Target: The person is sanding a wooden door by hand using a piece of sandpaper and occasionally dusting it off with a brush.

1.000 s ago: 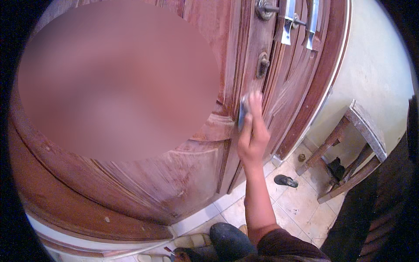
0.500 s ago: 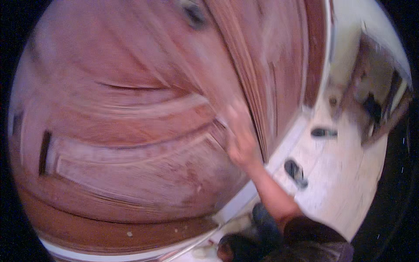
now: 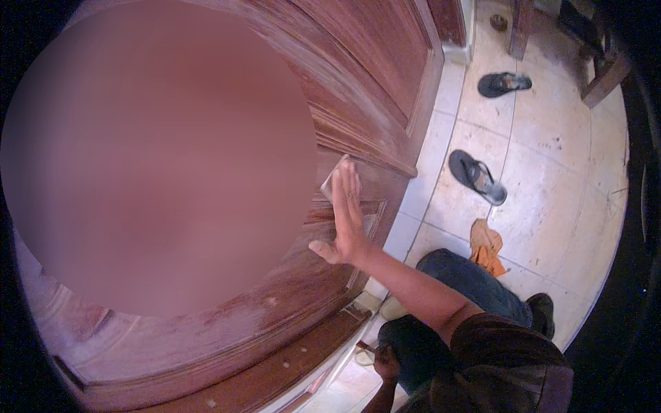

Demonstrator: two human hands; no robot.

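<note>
My right hand (image 3: 346, 213) lies against a reddish-brown panelled wooden door (image 3: 358, 41), fingers straight and thumb spread out to the side. Under the fingers it presses a pale piece of sandpaper (image 3: 331, 180) against the wood, near a raised moulding. My left hand (image 3: 387, 363) is low by my knee, its fingers curled. A small brown piece (image 3: 365, 346) sticks out beside those fingers, too small to name. Pale, dull patches mark the door's surface. A large round blur hides much of the door on the left.
Two dark flip-flops (image 3: 476, 177) lie apart on the pale tiled floor (image 3: 551, 186). An orange cloth (image 3: 487, 249) is crumpled beside my knee (image 3: 461, 272). Wooden furniture legs (image 3: 606, 86) stand at the upper right. A white sill (image 3: 420, 172) runs along the door's edge.
My view has turned, so more floor and the orange cloth show. My right hand has moved slightly left in the picture, still against the door. The left hand now shows more clearly.
</note>
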